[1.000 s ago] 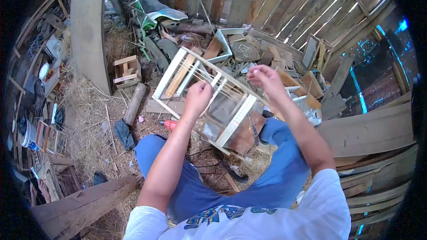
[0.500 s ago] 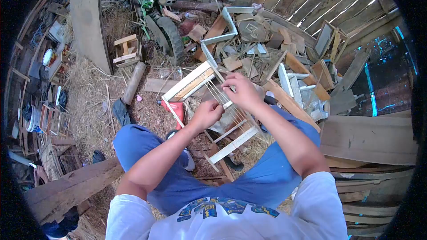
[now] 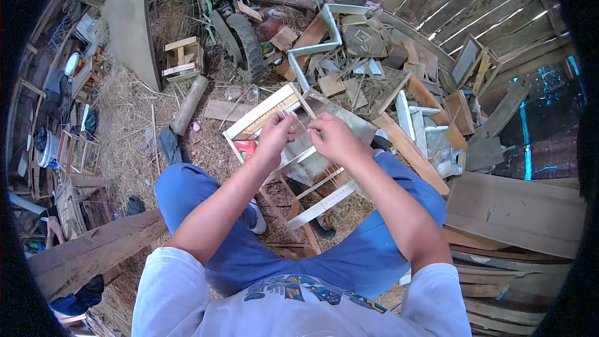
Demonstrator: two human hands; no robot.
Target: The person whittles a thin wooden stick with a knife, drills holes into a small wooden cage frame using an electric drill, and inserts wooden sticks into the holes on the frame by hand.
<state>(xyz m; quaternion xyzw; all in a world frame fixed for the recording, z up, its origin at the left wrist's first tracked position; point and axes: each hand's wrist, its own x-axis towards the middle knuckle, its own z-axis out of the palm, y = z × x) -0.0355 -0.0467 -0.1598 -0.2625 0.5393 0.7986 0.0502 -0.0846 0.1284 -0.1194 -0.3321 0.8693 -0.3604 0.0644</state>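
Note:
A pale wooden frame (image 3: 324, 205) stands between my knees, made of slats joined at the corners. Thin light strands run across it, partly hidden by my hands. My left hand (image 3: 274, 139) is closed in a pinch over the frame's upper part, close to the far slat (image 3: 261, 111). Opposite it, my right hand (image 3: 337, 138) is also pinched, beside the frame's right side bar. Whatever lies between the fingertips of either hand is too thin to make out. A red tool (image 3: 246, 148) lies behind the frame's left side, mostly covered.
A motorbike wheel (image 3: 244, 47) stands beyond the frame. Wood scraps (image 3: 332, 85) and a zigzag of joined white slats (image 3: 315, 48) lie at the back. A long plank (image 3: 409, 151) is on the right, a beam (image 3: 100, 249) on the left. Another person's hand (image 3: 55, 231) shows far left.
My left hand has moved up and away from me, closer to the far slat. The right hand has lowered slightly, and the two hands are nearer each other. The view has shifted a little.

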